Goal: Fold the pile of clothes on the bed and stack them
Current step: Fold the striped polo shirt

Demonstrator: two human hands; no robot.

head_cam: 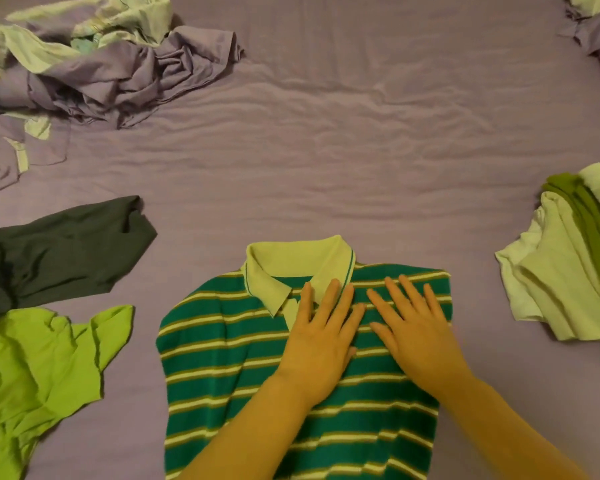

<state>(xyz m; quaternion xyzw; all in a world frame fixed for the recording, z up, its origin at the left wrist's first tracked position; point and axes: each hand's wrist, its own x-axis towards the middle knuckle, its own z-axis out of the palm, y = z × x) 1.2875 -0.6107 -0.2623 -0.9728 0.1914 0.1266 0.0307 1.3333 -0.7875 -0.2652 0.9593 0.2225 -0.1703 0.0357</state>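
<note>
A green striped polo shirt (pixel 229 368) with a pale collar lies flat on the purple bed sheet (pixel 326 150), collar away from me, its sides folded in. My left hand (pixel 321 336) presses flat on the chest just below the collar, fingers straight. Beside it my right hand (pixel 409 323) lies flat on the shirt's right half, fingers spread. At the right edge sits a stack of folded clothes (pixel 568 265), pale and olive green. Unfolded clothes lie at the left: a bright green garment (pixel 39 375) and a dark grey one (pixel 59 251).
A crumpled heap of purple and pale bedding (pixel 94 64) fills the far left corner. More rumpled fabric (pixel 596 26) sits at the far right corner. Wrinkled sheet stretches between them beyond the shirt.
</note>
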